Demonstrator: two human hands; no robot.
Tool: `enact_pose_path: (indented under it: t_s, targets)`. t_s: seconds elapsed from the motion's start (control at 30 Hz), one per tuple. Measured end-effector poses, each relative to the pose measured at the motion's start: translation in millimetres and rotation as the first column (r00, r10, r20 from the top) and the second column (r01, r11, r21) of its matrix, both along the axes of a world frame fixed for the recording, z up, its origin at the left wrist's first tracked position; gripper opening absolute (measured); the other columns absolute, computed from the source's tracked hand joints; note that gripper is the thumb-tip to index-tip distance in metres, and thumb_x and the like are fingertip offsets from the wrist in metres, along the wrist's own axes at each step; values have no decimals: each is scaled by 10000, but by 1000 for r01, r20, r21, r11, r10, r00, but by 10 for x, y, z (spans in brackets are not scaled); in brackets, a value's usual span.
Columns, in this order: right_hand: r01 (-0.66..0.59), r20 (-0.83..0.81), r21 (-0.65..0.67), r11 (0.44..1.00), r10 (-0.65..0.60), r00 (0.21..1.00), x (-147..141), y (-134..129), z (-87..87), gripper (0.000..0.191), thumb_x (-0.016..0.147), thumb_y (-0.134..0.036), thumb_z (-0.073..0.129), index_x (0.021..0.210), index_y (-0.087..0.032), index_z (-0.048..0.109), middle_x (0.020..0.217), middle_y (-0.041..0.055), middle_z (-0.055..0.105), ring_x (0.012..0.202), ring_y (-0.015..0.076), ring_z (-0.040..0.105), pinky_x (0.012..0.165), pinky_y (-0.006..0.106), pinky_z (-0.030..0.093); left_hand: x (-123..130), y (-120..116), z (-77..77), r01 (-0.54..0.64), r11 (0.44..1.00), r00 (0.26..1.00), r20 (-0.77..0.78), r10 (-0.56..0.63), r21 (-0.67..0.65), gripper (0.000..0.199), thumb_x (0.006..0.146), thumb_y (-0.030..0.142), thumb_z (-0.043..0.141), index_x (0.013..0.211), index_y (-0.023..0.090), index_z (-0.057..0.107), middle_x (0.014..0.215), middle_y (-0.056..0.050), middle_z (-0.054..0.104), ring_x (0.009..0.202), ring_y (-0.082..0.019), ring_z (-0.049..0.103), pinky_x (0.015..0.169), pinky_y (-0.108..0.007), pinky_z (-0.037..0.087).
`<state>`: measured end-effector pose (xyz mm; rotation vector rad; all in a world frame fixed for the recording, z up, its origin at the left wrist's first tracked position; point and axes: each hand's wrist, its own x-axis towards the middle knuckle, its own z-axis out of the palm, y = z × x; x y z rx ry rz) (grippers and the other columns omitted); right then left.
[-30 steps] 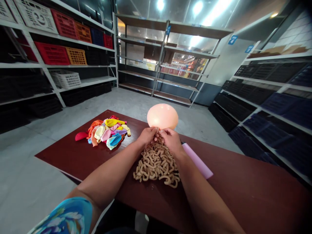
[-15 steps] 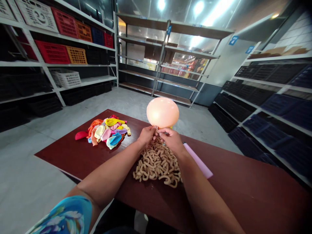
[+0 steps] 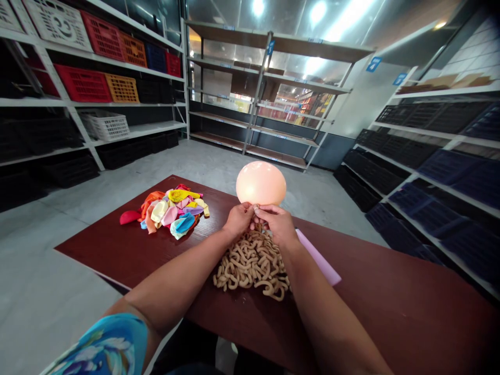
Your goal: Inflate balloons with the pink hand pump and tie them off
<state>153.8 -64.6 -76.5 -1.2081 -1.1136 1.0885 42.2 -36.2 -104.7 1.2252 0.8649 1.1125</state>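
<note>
A blown-up, peach-pink balloon [image 3: 261, 182] stands just beyond my hands, its neck end toward me. My left hand [image 3: 240, 217] pinches at the balloon's neck from the left. From the right, my right hand [image 3: 276, 221] closes on the same spot, thumb and fingertips meeting those of the left. The neck itself is mostly covered by my fingers. Under my hands and wrists lies a heap of brown, curled, worm-like pieces [image 3: 250, 263], whose kind I cannot make out. To the left rests a pile of limp balloons [image 3: 170, 214] in several colours.
The dark red-brown table [image 3: 375, 291] carries all this. A flat pink-lilac object [image 3: 318, 258] lies right of my right forearm. Beyond the table are a rack with bare-looking shelves [image 3: 222, 117], crates [image 3: 84, 83] on the left shelving, and dark bins [image 3: 414, 146] on the right shelving.
The balloon has dropped slightly toward the table. My right hand has shifted a little and its fingers have closed in nearer to my left fingertips. The piles have stayed put.
</note>
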Motion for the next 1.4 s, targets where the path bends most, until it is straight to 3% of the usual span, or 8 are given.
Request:
enact_pose_path:
  t_s: [0.27,0.4,0.53,0.63,0.93,1.07,1.27,1.4]
  targets:
    - [-57,-56,-3,998,57,997,-38,-2,5,273,585,-369,698,577,-194,489,473,-32,531,411,96,467,413,233,333,11,-11,-3,53,998,995,77,-56,46,264,806,427,503,734,173,500,529,42,532,340,-51,419,337,-175,257]
    - [70,90,68,995,-76,993,-28,34,-83,222,640,-382,629,610,-214,486,488,-22,546,448,126,500,436,254,370,47,-32,-1,33,998,995,94,-39,60,227,817,387,492,742,173,489,552,43,549,352,-47,432,362,-174,286]
    - [198,276,188,962,-245,929,17,62,-158,144,649,-355,601,672,-230,533,540,-6,591,549,165,553,498,274,415,67,-38,-9,29,999,997,75,-32,38,198,817,357,497,744,174,484,501,46,531,333,-53,412,353,-175,267]
    - [223,352,248,943,-302,886,31,62,-158,123,647,-340,601,695,-236,556,587,4,615,605,178,570,532,278,427,55,-6,-34,52,998,998,45,-53,28,171,823,343,491,800,175,505,453,51,507,305,-58,371,342,-180,241]
    - [44,226,221,974,-95,969,-35,41,-104,180,678,-402,615,704,-227,578,638,11,617,570,152,547,552,285,452,30,41,-47,-14,1000,996,86,13,2,161,825,332,496,805,172,501,462,63,469,324,-50,369,351,-180,218]
    - [57,144,192,980,-85,986,-25,39,-70,213,666,-397,640,736,-207,574,633,-4,612,538,124,527,539,268,445,36,34,-42,12,1000,993,119,-12,2,144,833,308,484,776,178,462,498,62,483,329,-46,374,351,-180,230]
    - [27,148,155,988,-50,988,1,45,-69,242,642,-410,661,733,-192,609,599,-5,603,523,120,518,500,250,418,45,66,-98,20,999,994,102,-24,43,145,835,306,476,777,175,459,509,61,479,338,-49,397,354,-178,261]
    - [44,147,199,979,-74,986,-14,59,-109,242,663,-432,632,689,-197,583,537,-20,574,503,127,516,495,257,418,50,72,-119,19,998,997,75,-24,65,158,831,323,478,798,169,481,532,53,502,333,-49,399,338,-180,242]
